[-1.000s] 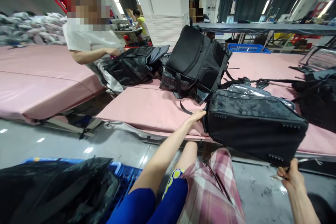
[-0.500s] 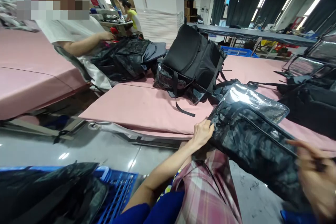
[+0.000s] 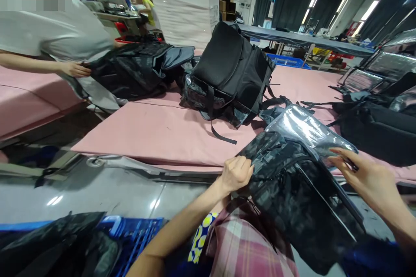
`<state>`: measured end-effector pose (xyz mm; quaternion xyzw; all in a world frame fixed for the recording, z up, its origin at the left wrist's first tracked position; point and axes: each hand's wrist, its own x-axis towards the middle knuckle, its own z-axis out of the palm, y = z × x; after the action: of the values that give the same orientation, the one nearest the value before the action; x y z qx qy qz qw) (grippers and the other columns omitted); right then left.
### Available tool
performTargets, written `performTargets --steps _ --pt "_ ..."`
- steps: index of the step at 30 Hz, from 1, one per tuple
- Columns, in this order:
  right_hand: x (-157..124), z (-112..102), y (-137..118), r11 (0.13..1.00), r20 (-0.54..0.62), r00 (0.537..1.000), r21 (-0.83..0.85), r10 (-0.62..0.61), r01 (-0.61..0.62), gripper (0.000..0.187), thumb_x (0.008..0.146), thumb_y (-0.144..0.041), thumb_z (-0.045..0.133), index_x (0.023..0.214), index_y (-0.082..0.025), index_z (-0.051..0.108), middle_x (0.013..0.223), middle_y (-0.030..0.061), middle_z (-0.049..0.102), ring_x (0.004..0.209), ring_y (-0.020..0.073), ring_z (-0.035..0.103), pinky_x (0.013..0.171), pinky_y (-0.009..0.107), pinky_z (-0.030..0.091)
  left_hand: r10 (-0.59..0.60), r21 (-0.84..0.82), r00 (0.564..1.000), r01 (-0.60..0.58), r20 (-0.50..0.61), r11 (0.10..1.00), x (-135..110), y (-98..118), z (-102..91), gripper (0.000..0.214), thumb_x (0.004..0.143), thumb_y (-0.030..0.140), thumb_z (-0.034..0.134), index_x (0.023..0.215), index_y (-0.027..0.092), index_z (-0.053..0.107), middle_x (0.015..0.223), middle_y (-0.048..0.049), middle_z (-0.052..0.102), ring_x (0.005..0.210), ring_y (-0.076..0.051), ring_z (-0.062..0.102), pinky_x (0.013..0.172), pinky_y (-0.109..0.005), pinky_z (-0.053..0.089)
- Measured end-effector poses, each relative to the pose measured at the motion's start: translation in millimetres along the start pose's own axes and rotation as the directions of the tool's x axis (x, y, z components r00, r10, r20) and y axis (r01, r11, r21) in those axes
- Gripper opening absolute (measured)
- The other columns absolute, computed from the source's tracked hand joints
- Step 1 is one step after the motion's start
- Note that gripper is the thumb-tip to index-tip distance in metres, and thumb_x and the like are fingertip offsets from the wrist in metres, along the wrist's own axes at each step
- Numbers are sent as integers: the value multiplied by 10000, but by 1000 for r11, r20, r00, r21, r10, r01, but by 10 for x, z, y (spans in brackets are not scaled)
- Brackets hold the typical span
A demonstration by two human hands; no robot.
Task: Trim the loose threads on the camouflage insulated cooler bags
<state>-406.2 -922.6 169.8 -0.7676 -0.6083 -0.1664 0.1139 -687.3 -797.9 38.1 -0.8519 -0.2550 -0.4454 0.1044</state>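
Since before, you tipped the bag [image 3: 292, 190] onto your lap; left hand [image 3: 235, 174] clamped its corner, right hand [image 3: 364, 175] spread open, so it could slip floorward.

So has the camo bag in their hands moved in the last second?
Yes. The camo bag came off the pink table edge toward the person's lap.

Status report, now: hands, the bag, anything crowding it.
Left hand gripping camo backpack at its upper edge. Right hand open, fingers on its clear plastic cover. Bag tilted over the lap, off the pink table. Black backpack sits close behind.
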Motion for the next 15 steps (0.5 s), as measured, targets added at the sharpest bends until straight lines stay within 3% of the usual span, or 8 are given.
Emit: performTargets --steps 3,5,7,10,12,14,15 --pt "52 -24 -108 981 -43 993 161 -105 111 464 863 -548 408 1134 -219 591 886 70 665 686 197 609 576 300 425 157 14 987 -156 -46 988 172 -177 -114 165 859 210 466 726 146 540 568 3 466 536 -128 444 527 -271 330" --pt "59 88 -245 912 49 968 350 -247 215 377 884 -452 425 1121 -209 589 935 63 652 756 166 610 650 271 449 201 -11 979 -201 -24 979 171 -257 -143 147 864 215 459 791 136 559 604 -8 500 567 -134 472 543 -272 358" --pt "19 277 -357 839 160 925 495 -344 227 307 885 -397 433 1032 -204 622 883 46 661 745 152 614 665 252 463 167 -66 985 -163 52 984 63 -284 -144 145 867 223 459 820 136 565 641 -17 529 600 -137 500 558 -267 388" --pt "-94 551 -461 786 244 912 606 -330 122 280 879 -383 440 937 -195 639 812 32 674 681 145 621 631 238 480 -2 -120 992 17 128 993 -169 -217 -143 138 866 226 482 896 127 573 768 -54 590 719 -148 557 634 -268 445" --pt "-147 647 -511 777 225 929 622 -293 94 276 877 -383 445 953 -195 634 831 37 677 697 149 627 644 241 484 -69 -133 996 76 57 988 -254 -122 -158 137 853 219 522 952 143 576 839 -64 612 797 -158 574 705 -283 461" --pt "-151 669 -558 777 187 932 615 -310 135 271 877 -383 451 975 -201 625 860 42 674 733 154 630 665 247 481 14 -174 999 -9 31 985 -235 -26 -175 127 848 188 534 963 185 585 818 -30 621 760 -136 576 697 -266 458" --pt "-137 664 -579 777 171 929 608 -328 163 266 877 -382 454 980 -204 622 862 41 671 738 154 630 663 248 478 68 -209 995 -51 70 977 -192 12 -178 125 854 168 520 953 198 591 789 -11 619 719 -119 572 667 -245 454"
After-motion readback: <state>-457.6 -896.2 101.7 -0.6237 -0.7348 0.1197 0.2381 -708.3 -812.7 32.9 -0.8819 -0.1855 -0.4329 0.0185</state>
